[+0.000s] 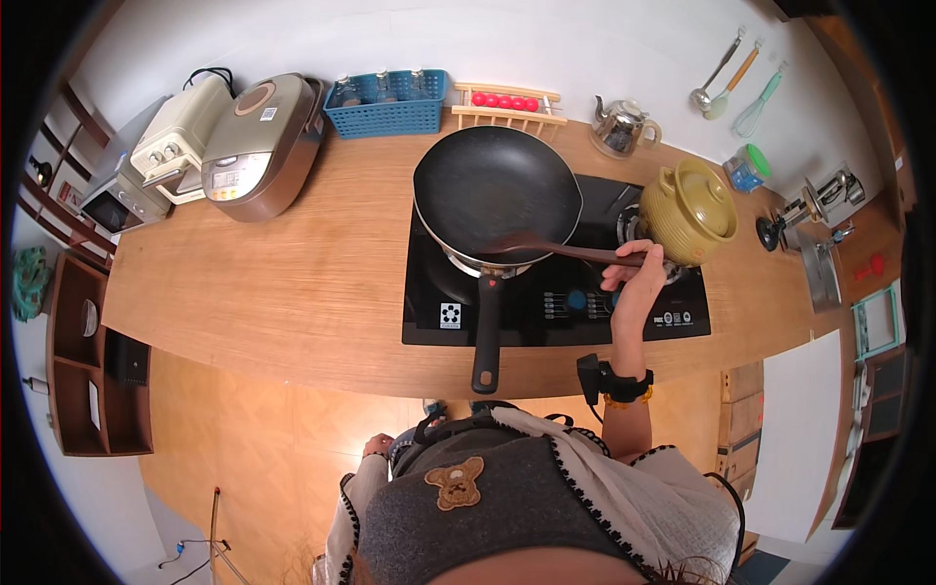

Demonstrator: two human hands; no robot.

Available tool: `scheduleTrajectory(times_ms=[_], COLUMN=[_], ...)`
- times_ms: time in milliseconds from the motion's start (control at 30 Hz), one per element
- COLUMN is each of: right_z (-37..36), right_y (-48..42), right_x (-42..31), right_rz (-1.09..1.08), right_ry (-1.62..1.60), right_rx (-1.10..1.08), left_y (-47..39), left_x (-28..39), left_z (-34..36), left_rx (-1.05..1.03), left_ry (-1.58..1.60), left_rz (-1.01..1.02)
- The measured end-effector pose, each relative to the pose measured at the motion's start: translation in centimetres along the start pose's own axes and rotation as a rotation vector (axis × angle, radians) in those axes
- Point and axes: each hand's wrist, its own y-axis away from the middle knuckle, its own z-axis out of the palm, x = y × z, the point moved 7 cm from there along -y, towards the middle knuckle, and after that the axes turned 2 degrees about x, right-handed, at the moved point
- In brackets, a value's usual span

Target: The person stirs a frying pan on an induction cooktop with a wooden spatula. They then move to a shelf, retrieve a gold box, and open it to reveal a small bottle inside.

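My right hand (638, 281) grips the end of a dark brown wooden spatula (585, 253). The spatula's blade lies inside the near right part of a black wok (497, 186), against its inner wall. No food shows in the wok. It rests on the left burner of a black glass gas cooktop (526, 311), its long black handle (486, 333) pointing at me over the counter edge. Just beyond my right hand, a yellow-green lidded clay pot (687, 212) sits on the right burner. My left hand (378, 444) hangs low by my side, away from the counter; its fingers are too small to make out.
Along the counter's back stand a rice cooker (267, 146), a cream toaster oven (183, 131), a blue basket (387, 110) of glass bottles, a wooden rack (504, 106) with red balls and a glass teapot (620, 131). A green-lidded jar (747, 168) and a sink (819, 274) are right.
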Motion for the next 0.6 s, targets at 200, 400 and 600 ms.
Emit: scheduleTrajectory(times_ms=[200,400,600], right_z=[5.2,8.5,10.8], right_y=[0.4,-0.4,0.3], right_x=[4.0,5.3,4.7], right_rz=[0.268,0.181,0.171], right_ry=[-0.216,-0.318,-0.338], right_rx=[-0.187,-0.254,-0.384], left_y=[1.2,1.8,1.9], left_x=[0.1,-0.2,-1.2], left_z=[-0.3,0.0,0.7], left_rx=[-0.004,0.029,0.018], left_ry=[0.063,0.061,0.117], left_rz=[-0.009,-0.023,-0.056])
